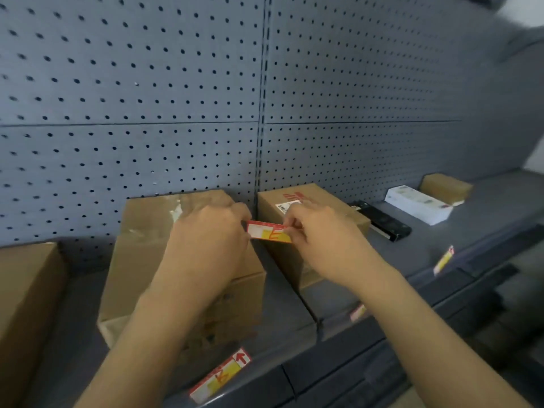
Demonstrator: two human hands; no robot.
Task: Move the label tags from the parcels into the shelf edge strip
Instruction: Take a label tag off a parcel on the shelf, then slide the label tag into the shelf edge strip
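Head: both hands, left hand (206,240) & right hand (318,231), pinch label tag (269,231) ends above parcels' gap.

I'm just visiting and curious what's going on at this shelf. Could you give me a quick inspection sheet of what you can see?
Surface: dark grey shelf, with lower shelves beneath at the right.
Job's things: red-and-yellow label tag held by both hands above the parcels; large parcel; second parcel with a white sticker; tags already in the edge strip at and.
Clutter: black device; white box; small brown box; another carton at far left.
Grippers: left hand and right hand each pinch one end of the tag.
Cables: nothing seen.
Surroundings: grey pegboard wall.
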